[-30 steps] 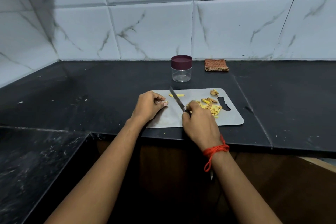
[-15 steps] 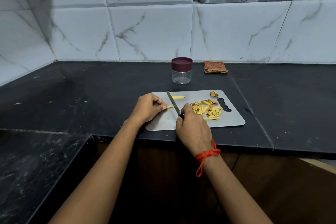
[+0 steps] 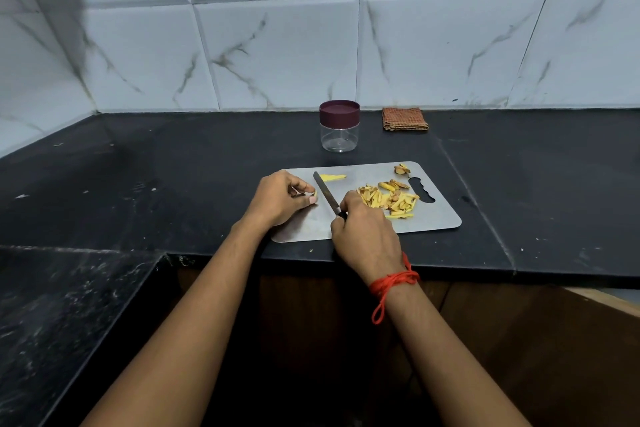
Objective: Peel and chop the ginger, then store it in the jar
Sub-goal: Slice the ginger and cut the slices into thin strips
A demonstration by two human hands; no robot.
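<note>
Two grips sit over the grey board (image 3: 436, 218) on the tabletop (image 3: 173, 167). The left grip (image 3: 277, 198) seems to pinch a small ginger piece (image 3: 312, 191) (mostly hidden by fingertips). The right grip (image 3: 363, 236) is wrapped round the knife (image 3: 325, 192) handle, blade slanting just beside that piece. Chopped ginger (image 3: 388, 199) is heaped to the right; the lidded jar (image 3: 339, 127) stands behind the board.

The counter (image 3: 173, 167) is coloured black, the tiles (image 3: 277, 52) white with grey veins. The jar (image 3: 339, 135) is capped in maroon, the cloth (image 3: 405, 119) is checked orange-brown, the ginger (image 3: 388, 199) is yellow, the thread (image 3: 393, 283) red.
</note>
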